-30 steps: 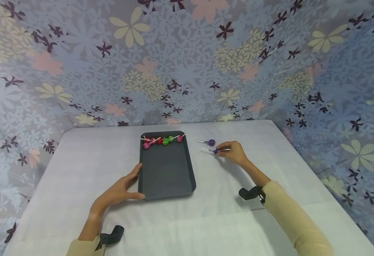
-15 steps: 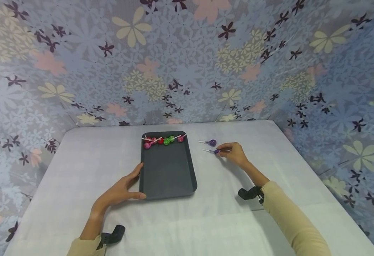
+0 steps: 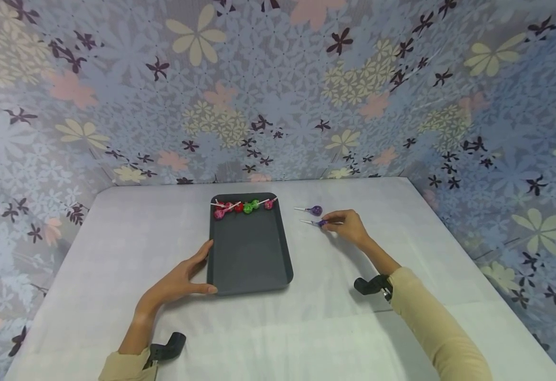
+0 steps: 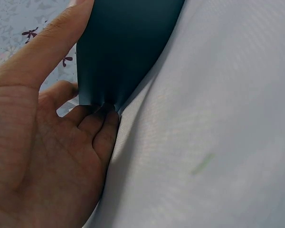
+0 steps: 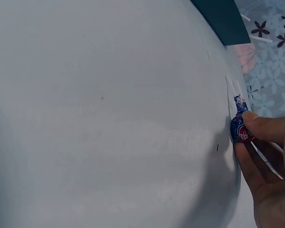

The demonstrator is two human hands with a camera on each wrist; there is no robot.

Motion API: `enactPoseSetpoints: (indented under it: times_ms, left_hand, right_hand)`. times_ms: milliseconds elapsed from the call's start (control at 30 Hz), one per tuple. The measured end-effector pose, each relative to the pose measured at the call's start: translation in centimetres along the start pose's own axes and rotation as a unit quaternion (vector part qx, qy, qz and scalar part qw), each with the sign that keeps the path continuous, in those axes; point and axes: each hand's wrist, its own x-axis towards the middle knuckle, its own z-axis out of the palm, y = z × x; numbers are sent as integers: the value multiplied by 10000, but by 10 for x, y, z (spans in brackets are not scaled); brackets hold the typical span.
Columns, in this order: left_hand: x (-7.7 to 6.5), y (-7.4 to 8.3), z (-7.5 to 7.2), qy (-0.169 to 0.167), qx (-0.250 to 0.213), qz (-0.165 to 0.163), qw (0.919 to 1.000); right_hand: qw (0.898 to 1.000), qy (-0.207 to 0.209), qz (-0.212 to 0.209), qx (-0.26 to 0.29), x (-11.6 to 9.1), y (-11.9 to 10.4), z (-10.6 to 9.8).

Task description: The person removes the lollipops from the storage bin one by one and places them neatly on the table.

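Right hand (image 3: 347,226) pinches a purple-wrapped, white-stemmed ball lollipop (image 5: 240,129)
A second purple-wrapped lollipop (image 3: 316,210) lies just beyond that grip; brushing fingers could roll it. Left hand (image 3: 174,283) seemingly grips the dark-grey rectangular tray (image 3: 251,248), some fingertips hidden.

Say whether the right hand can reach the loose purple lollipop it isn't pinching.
Probably yes: the loose purple lollipop lies close by the right hand, nothing visible between, though the pinched lollipop occupies its grip.
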Motion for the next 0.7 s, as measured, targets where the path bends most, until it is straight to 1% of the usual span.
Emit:
enactPoseSetpoints:
  times_ms: [167,233,467,700]
  left_hand:
    - [1,-2,0,-7,2,7,10000]
    - [1,-2,0,-18,-3,16,10000]
    - [2,1,0,-16,-30,-28,10000]
    - [0,0,-1,12,-51,-54,10000]
  right_hand:
    - [9999,-37,39,147,3,-4,3]
    - [9998,-2,84,202,8,6,6]
    - [9999,-27,93,111,9,4,6]
    - [9996,-147,76,246,10,4,6]
